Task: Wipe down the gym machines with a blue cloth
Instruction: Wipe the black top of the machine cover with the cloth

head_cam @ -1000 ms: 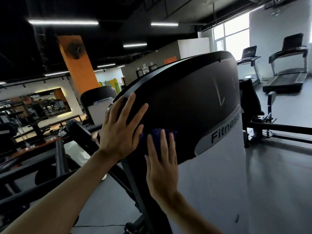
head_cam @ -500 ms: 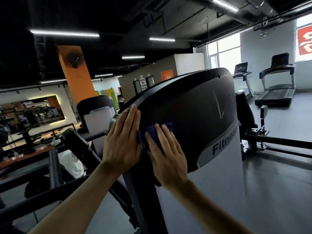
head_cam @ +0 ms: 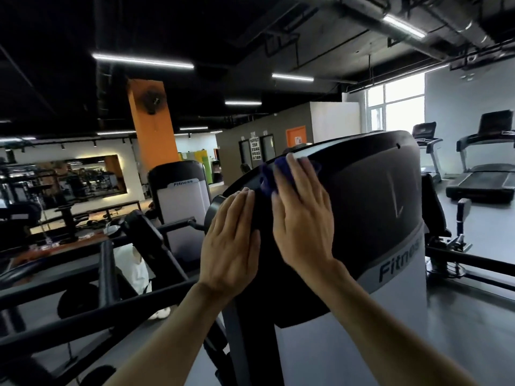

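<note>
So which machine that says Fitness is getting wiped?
The big near one, right under both hands: the right hand presses the blue cloth on its dark top. The smaller one stands behind, untouched.

Blue cloth (head_cam: 268, 178): soft fabric, bunched, matt. Machine shroud (head_cam: 370, 201): dark upper panel looks like smooth plastic, dull sheen, faint pale scratch marks on it; top edge catches a bright glossy highlight. Lower panel (head_cam: 395, 316) pale grey, smooth, satin, printed lettering. Frame bars (head_cam: 83, 316): black painted metal, matt. Floor (head_cam: 473, 324): grey, smooth, slight reflective shine. Orange pillar (head_cam: 153, 126): painted, flat finish. Ceiling ducts (head_cam: 457, 26): bare metal, dull. Wall mirror (head_cam: 80, 176): glossy glass.
</note>
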Available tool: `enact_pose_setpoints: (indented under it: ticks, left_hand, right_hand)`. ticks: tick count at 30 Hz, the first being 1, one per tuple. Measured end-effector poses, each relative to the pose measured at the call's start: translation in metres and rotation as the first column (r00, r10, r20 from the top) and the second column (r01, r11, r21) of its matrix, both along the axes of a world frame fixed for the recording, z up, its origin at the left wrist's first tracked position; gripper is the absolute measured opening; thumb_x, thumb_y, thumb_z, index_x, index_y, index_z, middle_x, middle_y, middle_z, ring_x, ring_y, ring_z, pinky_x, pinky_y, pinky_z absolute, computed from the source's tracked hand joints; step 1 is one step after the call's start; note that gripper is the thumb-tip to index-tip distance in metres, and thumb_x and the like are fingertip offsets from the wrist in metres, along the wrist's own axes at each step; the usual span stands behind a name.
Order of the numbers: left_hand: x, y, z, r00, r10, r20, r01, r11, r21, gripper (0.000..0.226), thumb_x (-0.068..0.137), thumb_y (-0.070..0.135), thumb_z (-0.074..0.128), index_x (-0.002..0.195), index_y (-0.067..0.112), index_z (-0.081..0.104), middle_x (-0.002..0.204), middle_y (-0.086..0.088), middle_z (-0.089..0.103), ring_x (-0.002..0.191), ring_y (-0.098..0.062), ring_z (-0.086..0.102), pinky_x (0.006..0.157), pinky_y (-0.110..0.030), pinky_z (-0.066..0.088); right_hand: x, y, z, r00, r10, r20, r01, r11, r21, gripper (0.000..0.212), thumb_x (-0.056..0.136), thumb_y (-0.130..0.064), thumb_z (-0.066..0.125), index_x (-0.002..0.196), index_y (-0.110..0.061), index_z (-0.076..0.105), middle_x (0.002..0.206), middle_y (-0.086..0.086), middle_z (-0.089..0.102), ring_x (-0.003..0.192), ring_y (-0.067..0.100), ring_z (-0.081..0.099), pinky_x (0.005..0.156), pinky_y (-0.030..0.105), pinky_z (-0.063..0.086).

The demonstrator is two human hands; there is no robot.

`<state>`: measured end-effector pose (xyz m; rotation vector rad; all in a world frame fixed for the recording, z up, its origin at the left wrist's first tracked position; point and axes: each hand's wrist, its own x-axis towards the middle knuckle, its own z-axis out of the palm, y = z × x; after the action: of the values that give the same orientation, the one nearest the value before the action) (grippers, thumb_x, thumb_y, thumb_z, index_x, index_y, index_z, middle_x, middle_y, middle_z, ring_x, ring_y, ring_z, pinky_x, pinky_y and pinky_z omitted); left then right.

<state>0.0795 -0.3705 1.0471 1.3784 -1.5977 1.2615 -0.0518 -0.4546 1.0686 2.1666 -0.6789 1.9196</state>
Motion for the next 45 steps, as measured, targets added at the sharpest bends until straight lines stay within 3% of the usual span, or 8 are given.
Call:
enact_pose_setpoints:
  ticks: [3,11,14,22,26,31,41,45]
  left_hand:
    - [0.001,-0.001,-0.002,1.0,-0.012,-0.026,0.012,1.0,0.009,0.057,0.106,0.022,0.038,0.156,-0.005,0.036,0.161,-0.021,0.04,0.153,-0.027,0.031,0.129,-0.036,0.016]
    - [0.002,0.001,-0.002,0.986,-0.127,-0.112,0.129,0.991,0.017,0.053,0.105,0.013,0.038,0.156,-0.001,0.04,0.164,-0.01,0.038,0.156,-0.017,0.027,0.129,-0.033,0.017]
    - [-0.002,0.002,-0.002,0.99,-0.093,-0.105,0.092,0.996,-0.016,0.051,0.107,0.015,0.037,0.156,0.001,0.041,0.163,-0.011,0.04,0.156,-0.015,0.026,0.129,-0.032,0.017]
    - [-0.004,0.001,-0.002,0.995,-0.011,-0.102,0.01,1.0,-0.013,0.057,0.106,0.026,0.04,0.156,-0.001,0.038,0.16,-0.018,0.043,0.15,-0.033,0.035,0.128,-0.04,0.021]
    - [-0.003,0.0,-0.004,0.995,0.088,-0.04,-0.089,0.996,-0.017,0.056,0.111,0.028,0.039,0.157,-0.002,0.036,0.16,-0.021,0.041,0.151,-0.036,0.035,0.129,-0.041,0.021]
    - [-0.005,0.004,-0.004,0.946,0.306,0.11,-0.309,0.951,0.013,0.067,0.113,0.04,0.034,0.161,-0.005,0.023,0.168,-0.024,0.024,0.159,-0.037,0.018,0.131,-0.04,0.007]
    - [-0.012,0.012,0.007,0.875,0.382,0.298,-0.419,0.905,0.072,0.07,0.11,0.042,0.033,0.161,-0.005,0.023,0.17,-0.023,0.016,0.16,-0.034,0.012,0.131,-0.045,0.008]
    - [-0.015,0.009,0.012,0.87,0.371,0.324,-0.417,0.905,0.084,0.068,0.107,0.039,0.04,0.161,0.0,0.027,0.171,-0.02,0.017,0.16,-0.033,0.013,0.129,-0.051,0.017]
  right_hand:
    - [0.003,-0.007,0.037,0.995,-0.071,0.075,0.063,0.993,0.1,0.045,0.108,-0.03,0.039,0.148,-0.015,0.053,0.166,0.003,0.032,0.157,0.025,0.018,0.123,0.043,0.027]
    - [-0.007,0.0,-0.12,0.987,0.016,-0.16,-0.05,0.976,-0.213,0.045,0.105,-0.023,0.05,0.15,-0.025,0.049,0.163,-0.004,0.035,0.154,0.022,0.027,0.122,0.045,0.032]
    - [-0.023,-0.011,-0.114,0.959,-0.014,-0.282,-0.073,0.953,-0.295,0.053,0.101,-0.019,0.055,0.153,-0.027,0.042,0.164,-0.004,0.031,0.155,0.021,0.026,0.124,0.042,0.029]
    - [-0.012,-0.02,-0.003,0.99,0.047,0.13,-0.056,0.996,0.068,0.046,0.109,-0.029,0.043,0.152,-0.016,0.048,0.162,0.003,0.038,0.156,0.024,0.021,0.123,0.047,0.028]
    - [-0.006,-0.001,-0.078,0.984,-0.005,0.177,-0.033,0.977,0.21,0.05,0.109,-0.029,0.042,0.157,-0.017,0.036,0.167,0.004,0.028,0.158,0.024,0.015,0.125,0.045,0.027]
    - [-0.027,0.012,-0.185,0.997,-0.011,-0.073,0.026,0.977,0.209,0.061,0.107,-0.026,0.041,0.162,-0.019,0.017,0.171,0.004,0.017,0.157,0.029,0.016,0.12,0.049,0.035]
    - [-0.053,-0.052,0.007,0.993,0.091,0.078,-0.099,0.988,0.117,0.062,0.101,-0.011,0.053,0.16,-0.016,0.032,0.169,0.004,0.024,0.158,0.026,0.013,0.124,0.048,0.029]
    - [-0.05,-0.061,-0.018,0.987,0.102,0.121,-0.103,0.995,0.004,0.051,0.102,-0.011,0.058,0.152,-0.016,0.048,0.162,0.005,0.039,0.154,0.026,0.027,0.118,0.051,0.038]
